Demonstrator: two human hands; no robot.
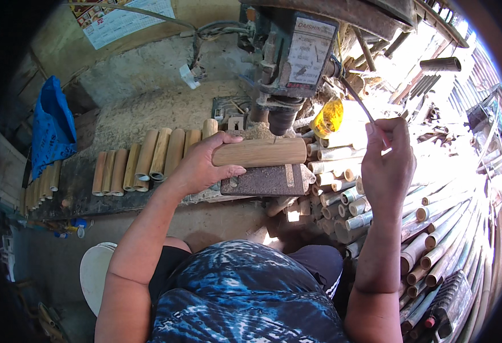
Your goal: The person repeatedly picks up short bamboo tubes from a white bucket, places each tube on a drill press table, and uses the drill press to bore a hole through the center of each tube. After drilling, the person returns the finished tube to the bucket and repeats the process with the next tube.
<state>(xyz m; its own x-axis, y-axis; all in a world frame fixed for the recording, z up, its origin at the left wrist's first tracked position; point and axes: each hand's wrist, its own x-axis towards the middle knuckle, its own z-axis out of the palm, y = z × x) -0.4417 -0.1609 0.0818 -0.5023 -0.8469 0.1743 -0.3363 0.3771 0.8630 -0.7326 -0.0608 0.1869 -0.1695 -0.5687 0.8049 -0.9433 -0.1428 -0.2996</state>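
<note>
Left hand [202, 163] clamps a bamboo piece [260, 152] under the drill [282, 117]; right hand [387, 157], at three o'clock, grips the lever [359, 100].

1. Left forearm comes up from lower left, bent at elbow, wrist straight.
2. Left hand [200, 164] palm down, fingers curled closed in a grasp, thumb underneath.
3. Right forearm rises near vertical at right.
4. Right hand [386, 166] raised, back to camera, fingers pinched closed near top.
</note>
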